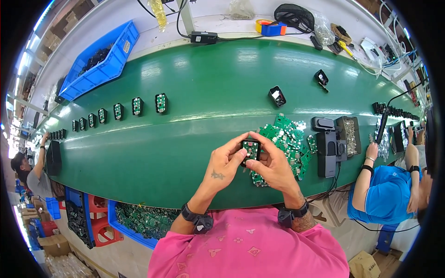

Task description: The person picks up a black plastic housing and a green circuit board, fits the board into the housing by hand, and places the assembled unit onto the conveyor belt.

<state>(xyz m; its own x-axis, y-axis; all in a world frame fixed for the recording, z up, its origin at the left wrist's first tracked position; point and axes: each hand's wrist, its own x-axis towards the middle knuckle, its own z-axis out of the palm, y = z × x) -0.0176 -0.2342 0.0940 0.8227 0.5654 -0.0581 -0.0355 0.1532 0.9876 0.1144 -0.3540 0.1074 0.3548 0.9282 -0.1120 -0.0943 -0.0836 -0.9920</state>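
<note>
Between my two hands, a small black plastic housing with a green circuit board in it is held above the table. My left hand grips its left side, thumb on the board's face. My right hand wraps the right side, its thumb at the board's lower edge. A loose pile of green circuit boards lies just beyond and partly under my right hand. Ahead sit a black housing and, farther right, another black housing with a small part beside it. Housings with boards stand in a row at left.
Right of the pile are a grey device and a box of small metal parts. A blue crate stands at the far left; a blue bin of boards is below the near edge. Co-workers sit at both ends, one in a blue shirt.
</note>
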